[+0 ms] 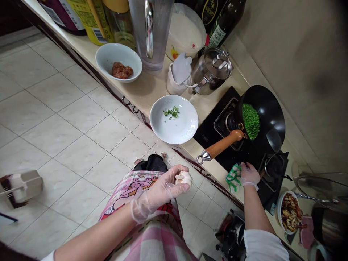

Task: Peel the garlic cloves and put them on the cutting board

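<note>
My left hand [170, 183], in a clear plastic glove, is closed around a white garlic bulb [184, 178] in front of the apron. My right hand [249, 175], gloved likewise, is closed on the edge of a green-and-white cloth [233, 178] at the counter's front, beside the stove. Beyond it stands a black wok [268, 105] with green peas [250, 121] inside; its wooden handle [223, 145] points toward me. A spatula blade [274, 140] rests against the wok's near side. Chopped scallion lies in a white plate [186, 125] on the counter.
A bowl [104, 58] with minced meat stands farther left. Behind are a pitcher [156, 36], a steel pot [212, 69], a white container [174, 79] and bottles [224, 25]. At right sits a bowl of sliced mushroom-like food [290, 214]. Drawers with ring pulls [126, 100] line the counter front.
</note>
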Motion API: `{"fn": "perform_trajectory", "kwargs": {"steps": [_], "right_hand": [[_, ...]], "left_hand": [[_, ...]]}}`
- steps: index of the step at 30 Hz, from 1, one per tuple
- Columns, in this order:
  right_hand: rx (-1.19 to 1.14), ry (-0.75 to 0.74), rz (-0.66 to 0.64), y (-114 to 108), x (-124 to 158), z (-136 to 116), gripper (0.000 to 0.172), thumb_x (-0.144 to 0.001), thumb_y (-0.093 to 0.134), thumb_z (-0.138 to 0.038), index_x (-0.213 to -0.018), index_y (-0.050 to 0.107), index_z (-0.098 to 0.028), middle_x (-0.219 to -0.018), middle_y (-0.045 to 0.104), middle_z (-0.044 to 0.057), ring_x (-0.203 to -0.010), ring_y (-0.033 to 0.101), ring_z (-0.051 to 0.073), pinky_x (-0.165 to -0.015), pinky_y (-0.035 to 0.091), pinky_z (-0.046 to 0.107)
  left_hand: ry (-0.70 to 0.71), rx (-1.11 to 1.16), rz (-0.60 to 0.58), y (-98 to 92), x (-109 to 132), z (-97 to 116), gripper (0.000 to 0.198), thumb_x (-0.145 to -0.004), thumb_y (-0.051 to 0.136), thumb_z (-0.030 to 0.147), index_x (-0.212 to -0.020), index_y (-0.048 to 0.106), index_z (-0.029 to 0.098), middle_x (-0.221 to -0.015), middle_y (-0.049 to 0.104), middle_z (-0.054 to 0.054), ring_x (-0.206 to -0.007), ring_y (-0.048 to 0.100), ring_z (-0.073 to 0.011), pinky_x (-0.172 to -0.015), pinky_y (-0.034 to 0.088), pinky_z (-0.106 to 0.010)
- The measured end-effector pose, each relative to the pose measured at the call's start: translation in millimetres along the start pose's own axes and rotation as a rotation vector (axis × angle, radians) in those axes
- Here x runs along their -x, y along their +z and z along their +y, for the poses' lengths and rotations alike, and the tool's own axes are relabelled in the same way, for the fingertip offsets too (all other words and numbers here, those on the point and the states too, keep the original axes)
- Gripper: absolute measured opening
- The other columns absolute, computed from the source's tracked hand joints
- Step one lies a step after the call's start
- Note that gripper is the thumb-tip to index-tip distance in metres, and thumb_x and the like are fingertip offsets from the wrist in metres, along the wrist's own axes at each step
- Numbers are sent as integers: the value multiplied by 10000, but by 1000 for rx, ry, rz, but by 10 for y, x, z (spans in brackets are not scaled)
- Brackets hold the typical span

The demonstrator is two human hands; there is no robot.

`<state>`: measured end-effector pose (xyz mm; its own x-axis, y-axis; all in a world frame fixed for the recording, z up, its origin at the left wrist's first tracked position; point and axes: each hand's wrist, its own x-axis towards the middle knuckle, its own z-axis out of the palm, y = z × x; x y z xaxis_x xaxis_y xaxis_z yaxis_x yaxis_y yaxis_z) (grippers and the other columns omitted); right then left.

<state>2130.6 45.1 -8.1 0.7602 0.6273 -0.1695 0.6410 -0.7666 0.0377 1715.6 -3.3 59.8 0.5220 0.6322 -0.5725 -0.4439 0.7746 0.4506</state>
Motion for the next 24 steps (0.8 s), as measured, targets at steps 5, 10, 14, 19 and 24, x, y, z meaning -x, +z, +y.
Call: {"fn": "perform_trajectory", "kwargs": {"steps": [5,10,14,19,24], "right_hand": [[-19,3,27,24,-23,38,497,-845,530,-450,-1208,627,-125,-997,710,129,-989,640,288,-884,465,370],[-30,-5,52,35,-45,57,488,-826,549,-466,-1161,653,-126,-986,711,141,-994,631,311,-878,463,399],[-41,12,67,65,-76,74,502,-809,572,-465,-1156,656,-111,-974,710,141,-980,631,303,-882,451,384],[0,17,77,104,-93,81,511,-814,562,-465,-1174,649,-112,-971,711,138,-989,631,304,-879,455,383],[-1,12,77,107,-68,66,513,-822,549,-466,-1189,641,-120,-987,713,140,-982,636,294,-872,466,376]], "left_hand": [[5,0,-2,2,4,16,472,-664,789,383,-1046,575,207,-733,517,26,-681,479,-115,-614,388,-247],[-6,-7,8,-28,-13,-13,489,-665,789,381,-1054,554,203,-751,511,28,-671,468,-102,-601,377,-232],[-5,11,-11,-74,-43,-50,517,-652,795,402,-1057,546,197,-764,505,27,-661,453,-91,-597,373,-225],[1,68,-1,-158,-46,-96,500,-644,803,387,-1046,570,200,-747,500,29,-668,456,-98,-608,378,-228],[-2,78,25,-216,1,-107,491,-638,806,386,-1026,569,200,-754,506,24,-671,457,-105,-601,377,-228]]}}
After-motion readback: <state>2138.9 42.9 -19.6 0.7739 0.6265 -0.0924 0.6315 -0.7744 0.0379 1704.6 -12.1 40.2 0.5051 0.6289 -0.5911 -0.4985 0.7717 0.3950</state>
